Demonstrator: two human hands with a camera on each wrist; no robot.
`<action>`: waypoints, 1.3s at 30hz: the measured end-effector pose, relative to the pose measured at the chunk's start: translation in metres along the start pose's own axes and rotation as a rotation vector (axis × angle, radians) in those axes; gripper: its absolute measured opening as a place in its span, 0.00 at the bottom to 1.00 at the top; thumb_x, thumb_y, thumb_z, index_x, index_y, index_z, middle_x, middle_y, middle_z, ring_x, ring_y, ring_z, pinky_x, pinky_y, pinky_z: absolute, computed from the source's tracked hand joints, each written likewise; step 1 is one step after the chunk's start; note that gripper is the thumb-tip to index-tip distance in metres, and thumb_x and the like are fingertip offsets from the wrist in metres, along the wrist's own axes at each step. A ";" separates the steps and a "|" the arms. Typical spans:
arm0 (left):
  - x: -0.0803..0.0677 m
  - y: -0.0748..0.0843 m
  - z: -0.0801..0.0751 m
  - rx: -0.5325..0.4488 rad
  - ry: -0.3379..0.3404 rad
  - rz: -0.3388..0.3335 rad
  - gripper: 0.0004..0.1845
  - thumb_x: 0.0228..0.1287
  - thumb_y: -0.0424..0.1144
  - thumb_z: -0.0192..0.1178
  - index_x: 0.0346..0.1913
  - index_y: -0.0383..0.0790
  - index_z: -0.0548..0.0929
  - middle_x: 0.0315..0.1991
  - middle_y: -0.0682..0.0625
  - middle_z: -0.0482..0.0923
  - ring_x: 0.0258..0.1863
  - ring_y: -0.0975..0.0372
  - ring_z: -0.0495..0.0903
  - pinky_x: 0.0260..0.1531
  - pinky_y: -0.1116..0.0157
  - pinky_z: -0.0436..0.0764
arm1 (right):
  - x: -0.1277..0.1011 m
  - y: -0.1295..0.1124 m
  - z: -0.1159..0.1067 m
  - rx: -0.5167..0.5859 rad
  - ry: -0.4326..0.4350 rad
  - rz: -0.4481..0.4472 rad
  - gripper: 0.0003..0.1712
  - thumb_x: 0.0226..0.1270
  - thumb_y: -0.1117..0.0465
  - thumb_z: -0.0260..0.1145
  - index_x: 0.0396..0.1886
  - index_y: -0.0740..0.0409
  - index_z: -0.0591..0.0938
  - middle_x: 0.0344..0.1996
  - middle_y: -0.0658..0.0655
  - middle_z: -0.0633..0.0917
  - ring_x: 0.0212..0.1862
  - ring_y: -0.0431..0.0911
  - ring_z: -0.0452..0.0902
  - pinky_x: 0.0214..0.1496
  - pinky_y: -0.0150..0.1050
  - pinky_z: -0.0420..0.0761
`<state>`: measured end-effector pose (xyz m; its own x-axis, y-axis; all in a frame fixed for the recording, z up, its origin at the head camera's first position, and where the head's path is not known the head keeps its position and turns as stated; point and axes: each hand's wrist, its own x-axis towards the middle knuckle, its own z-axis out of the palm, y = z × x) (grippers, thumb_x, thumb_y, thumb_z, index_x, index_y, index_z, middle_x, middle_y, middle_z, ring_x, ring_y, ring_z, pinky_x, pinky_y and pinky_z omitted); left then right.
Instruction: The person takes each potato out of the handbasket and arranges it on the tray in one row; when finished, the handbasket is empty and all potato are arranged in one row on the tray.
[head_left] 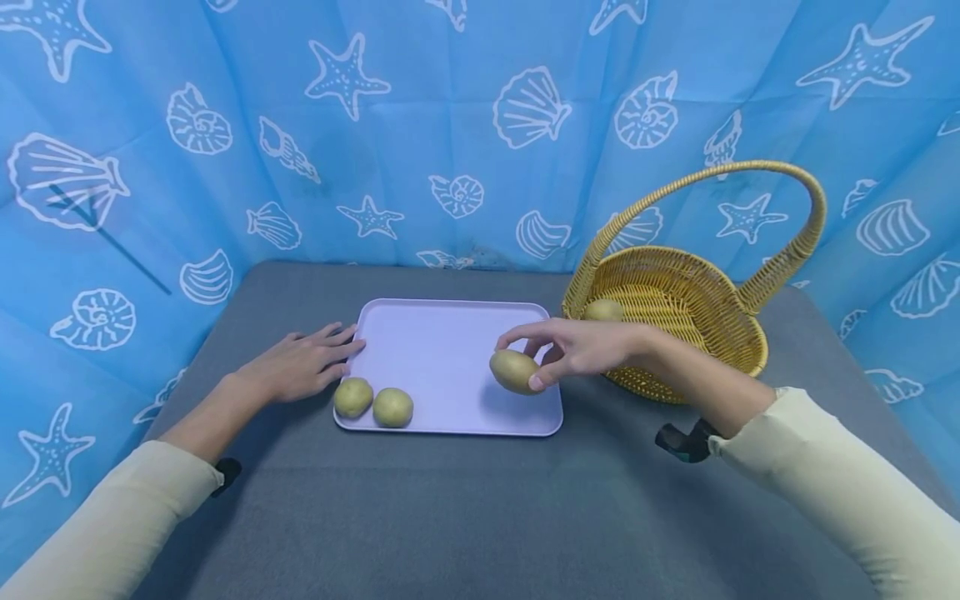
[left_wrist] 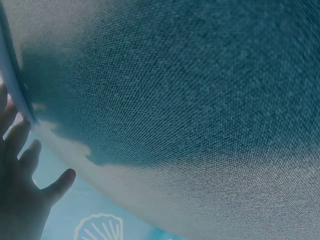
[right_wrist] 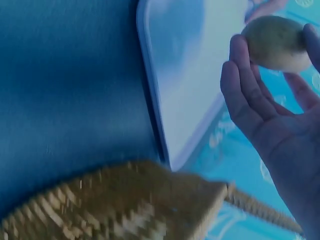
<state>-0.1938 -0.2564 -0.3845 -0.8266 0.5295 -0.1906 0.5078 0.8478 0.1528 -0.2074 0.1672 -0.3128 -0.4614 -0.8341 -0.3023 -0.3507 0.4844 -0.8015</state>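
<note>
My right hand pinches a potato between thumb and fingers above the right part of a pale lilac tray. In the right wrist view the same potato sits at the fingertips. Two more potatoes, a left one and one beside it, lie in the tray's near left corner. My left hand rests with fingers spread at the tray's left edge, its fingertips over the rim. In the left wrist view, that hand shows dark at the left side.
A yellow woven basket with a tall arched handle stands right of the tray, partly behind my right forearm. Inside it lies a potato. Grey cloth covers the table, and a blue curtain with shell prints hangs behind.
</note>
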 end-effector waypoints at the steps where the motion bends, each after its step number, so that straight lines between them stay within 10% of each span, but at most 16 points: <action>1: 0.000 0.000 0.000 0.000 -0.001 0.001 0.28 0.78 0.47 0.48 0.75 0.43 0.64 0.77 0.41 0.56 0.75 0.41 0.51 0.65 0.31 0.55 | 0.005 0.000 0.004 0.017 -0.006 -0.006 0.34 0.69 0.57 0.68 0.72 0.53 0.68 0.60 0.57 0.76 0.58 0.53 0.76 0.59 0.50 0.77; 18: 0.001 -0.004 0.002 -0.015 -0.013 -0.006 0.28 0.78 0.49 0.47 0.76 0.44 0.64 0.77 0.41 0.55 0.76 0.41 0.50 0.65 0.31 0.54 | 0.065 0.001 0.039 -0.152 0.005 -0.065 0.33 0.66 0.60 0.71 0.69 0.56 0.71 0.52 0.57 0.81 0.49 0.46 0.79 0.54 0.43 0.79; 26: 0.003 -0.004 0.003 -0.012 -0.014 -0.003 0.28 0.78 0.48 0.47 0.76 0.43 0.64 0.77 0.41 0.55 0.76 0.41 0.51 0.65 0.31 0.55 | 0.082 -0.016 0.057 -0.444 0.044 -0.088 0.37 0.62 0.55 0.74 0.69 0.56 0.73 0.47 0.53 0.80 0.45 0.44 0.75 0.49 0.40 0.75; 39: 0.001 -0.002 0.003 -0.008 -0.003 -0.003 0.28 0.78 0.48 0.48 0.76 0.43 0.64 0.77 0.41 0.56 0.76 0.41 0.51 0.65 0.31 0.55 | 0.086 -0.009 0.067 -0.404 0.132 -0.087 0.37 0.51 0.54 0.81 0.62 0.58 0.79 0.48 0.56 0.81 0.50 0.46 0.77 0.56 0.41 0.76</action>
<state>-0.1955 -0.2576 -0.3878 -0.8276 0.5266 -0.1944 0.5030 0.8494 0.1599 -0.1892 0.0733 -0.3666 -0.5072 -0.8482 -0.1527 -0.6719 0.5001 -0.5464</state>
